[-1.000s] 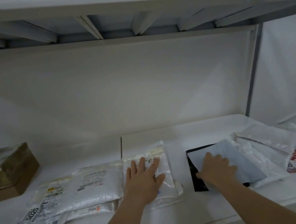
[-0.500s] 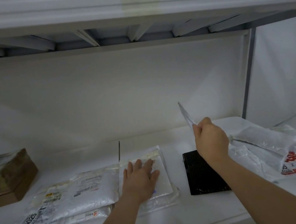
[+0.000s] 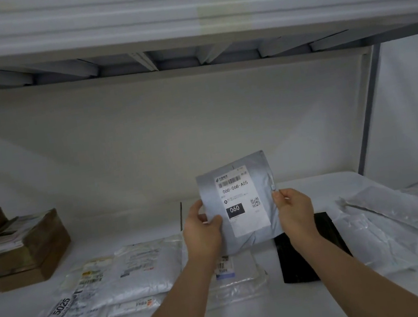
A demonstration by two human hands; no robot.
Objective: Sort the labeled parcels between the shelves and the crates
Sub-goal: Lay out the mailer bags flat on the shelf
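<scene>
- A grey parcel [image 3: 245,202] is being held upright above the shelf [image 3: 254,313], its label reading 060-06B-A05 facing the camera.
- The left hand [image 3: 202,232] is pinching its left edge, thumb on the front.
- The right hand [image 3: 294,210] is gripping the right edge.
- A black parcel [image 3: 323,247] is lying beneath; white parcels [image 3: 128,276] are lying left, cardboard boxes [image 3: 25,250] farther left.

A parcel storeroom is being shown. Mail bags [image 3: 127,275] with printed labels are being kept flat on a white metal shelf [image 3: 254,315]. Brown boxes [image 3: 25,250] are being stacked at its left end, under another shelf [image 3: 179,12].
</scene>
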